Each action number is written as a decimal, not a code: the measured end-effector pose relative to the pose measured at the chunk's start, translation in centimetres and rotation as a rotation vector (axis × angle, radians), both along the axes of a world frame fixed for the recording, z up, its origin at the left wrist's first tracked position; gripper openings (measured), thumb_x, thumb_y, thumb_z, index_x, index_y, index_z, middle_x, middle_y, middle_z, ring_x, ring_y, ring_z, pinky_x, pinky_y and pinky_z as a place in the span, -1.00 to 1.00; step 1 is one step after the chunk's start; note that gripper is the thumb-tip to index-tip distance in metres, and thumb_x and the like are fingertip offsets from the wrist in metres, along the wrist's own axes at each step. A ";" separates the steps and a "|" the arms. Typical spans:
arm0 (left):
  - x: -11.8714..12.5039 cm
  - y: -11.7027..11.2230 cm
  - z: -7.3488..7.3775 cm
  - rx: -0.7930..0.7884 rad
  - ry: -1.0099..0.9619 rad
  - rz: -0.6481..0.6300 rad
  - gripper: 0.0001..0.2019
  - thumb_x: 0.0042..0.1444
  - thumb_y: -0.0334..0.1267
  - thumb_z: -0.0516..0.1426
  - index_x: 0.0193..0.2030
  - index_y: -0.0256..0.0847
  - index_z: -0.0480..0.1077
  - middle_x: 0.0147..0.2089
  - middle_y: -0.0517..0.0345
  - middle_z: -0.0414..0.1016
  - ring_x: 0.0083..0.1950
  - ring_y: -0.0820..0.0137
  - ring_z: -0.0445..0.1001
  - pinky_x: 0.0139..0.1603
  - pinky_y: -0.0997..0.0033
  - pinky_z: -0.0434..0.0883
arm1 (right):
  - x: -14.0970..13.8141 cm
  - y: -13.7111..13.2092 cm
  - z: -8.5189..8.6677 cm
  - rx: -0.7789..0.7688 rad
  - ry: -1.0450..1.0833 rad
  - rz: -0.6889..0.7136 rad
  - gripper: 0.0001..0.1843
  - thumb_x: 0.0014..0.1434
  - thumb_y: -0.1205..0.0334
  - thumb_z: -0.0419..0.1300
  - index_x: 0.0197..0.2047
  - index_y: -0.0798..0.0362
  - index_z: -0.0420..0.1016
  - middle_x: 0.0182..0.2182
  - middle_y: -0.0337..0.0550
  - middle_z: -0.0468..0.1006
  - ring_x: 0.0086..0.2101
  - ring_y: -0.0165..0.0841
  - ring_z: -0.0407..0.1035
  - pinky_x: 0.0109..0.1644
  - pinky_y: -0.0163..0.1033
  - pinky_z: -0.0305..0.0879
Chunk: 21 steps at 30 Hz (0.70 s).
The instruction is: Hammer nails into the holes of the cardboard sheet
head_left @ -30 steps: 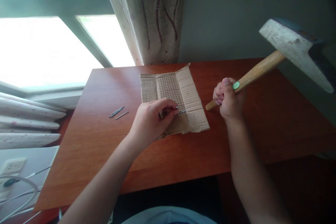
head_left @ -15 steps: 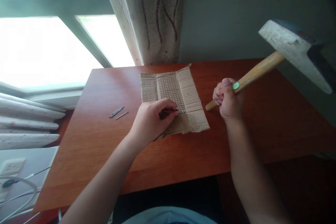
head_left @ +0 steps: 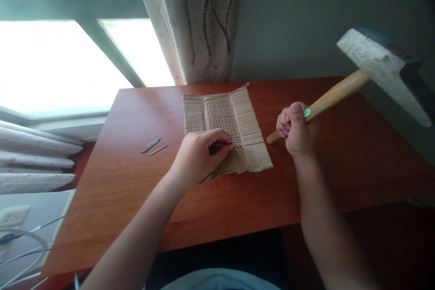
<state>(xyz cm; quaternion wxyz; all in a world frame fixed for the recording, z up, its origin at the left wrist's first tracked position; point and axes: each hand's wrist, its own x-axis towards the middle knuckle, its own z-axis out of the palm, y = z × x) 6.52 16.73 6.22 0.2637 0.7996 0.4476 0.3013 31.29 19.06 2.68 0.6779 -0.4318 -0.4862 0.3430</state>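
Note:
My right hand (head_left: 298, 129) is wrapped round the wooden handle of a hammer (head_left: 335, 90), whose large metal head is raised at the upper right. Over the near part of a piece of cardboard (head_left: 256, 149), my left hand (head_left: 204, 152) pinches a nail between thumb and index finger; most of the nail is hidden by the fingers. Rows of small holes fill the cardboard's middle panel, partly covered by this hand. Several loose nails (head_left: 151, 145) lie to the left of my left hand on the table.
The cardboard lies on a reddish-brown wooden table (head_left: 129, 195). Behind it stand a patterned curtain (head_left: 210, 22) and a grey wall. A bright window (head_left: 61, 63) is at the left, with a wall socket (head_left: 14, 216) and cables (head_left: 42, 240) at the lower left.
The hammer and my right hand have shifted very slightly right and down in the view. My left hand keeps its pinch at the same part of the cardboard.

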 end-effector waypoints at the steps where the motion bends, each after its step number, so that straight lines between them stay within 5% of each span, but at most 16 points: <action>1: 0.0 0.0 0.0 0.000 0.000 0.000 -0.94 0.16 -0.36 0.21 -0.30 -0.17 0.53 -0.33 0.26 0.67 -0.36 0.46 0.57 -0.30 0.52 0.40 | 0.0 -0.1 0.1 -0.002 0.000 0.020 -0.44 0.25 -0.20 0.26 -0.50 -0.03 0.12 -0.70 -0.44 0.08 -0.72 -0.54 -0.06 -0.68 -0.36 -0.13; 6: -0.1 0.0 -0.1 0.002 -0.022 -0.010 -0.93 0.16 -0.36 0.21 -0.32 -0.17 0.54 -0.33 0.24 0.66 -0.37 0.46 0.56 -0.31 0.52 0.40 | 0.7 -1.5 0.3 -0.052 -0.080 0.056 -0.51 0.22 -0.23 0.28 -0.41 -0.05 0.21 -0.67 -0.45 0.15 -0.71 -0.53 0.00 -0.68 -0.36 -0.08; 10: -0.1 0.0 -0.3 0.016 -0.023 -0.008 -0.92 0.16 -0.37 0.21 -0.32 -0.17 0.54 -0.33 0.24 0.66 -0.37 0.45 0.56 -0.32 0.52 0.38 | 2.5 -3.9 0.9 -0.133 -0.387 -0.020 -0.60 0.28 -0.16 0.26 -0.37 -0.03 0.35 -0.63 -0.38 0.26 -0.66 -0.48 0.14 -0.61 -0.32 0.07; 13: -0.1 0.0 -0.5 0.019 -0.035 -0.017 -0.93 0.15 -0.38 0.21 -0.31 -0.17 0.54 -0.33 0.24 0.67 -0.37 0.46 0.56 -0.32 0.52 0.38 | 3.8 -5.7 2.8 -0.160 -0.740 -0.035 -0.71 0.25 -0.09 0.31 -0.25 -0.05 0.46 -0.59 -0.35 0.38 -0.63 -0.44 0.23 -0.56 -0.30 0.10; 16: -0.1 0.0 -0.7 0.024 -0.045 -0.014 -0.93 0.15 -0.38 0.22 -0.30 -0.16 0.55 -0.31 0.23 0.67 -0.36 0.45 0.57 -0.31 0.51 0.39 | 4.2 -7.0 5.3 -0.116 -1.053 0.093 -0.77 0.28 -0.03 0.28 -0.27 -0.06 0.50 -0.57 -0.32 0.43 -0.61 -0.42 0.27 -0.53 -0.27 0.09; 21: -0.1 -0.1 -0.9 0.031 -0.026 -0.002 -0.92 0.18 -0.33 0.21 -0.29 -0.14 0.56 -0.32 0.22 0.67 -0.37 0.44 0.56 -0.34 0.50 0.38 | 4.2 -7.9 7.6 -0.044 -1.275 0.256 -0.82 0.38 0.04 0.17 -0.20 -0.09 0.52 -0.47 -0.28 0.54 -0.54 -0.36 0.40 -0.44 -0.23 0.21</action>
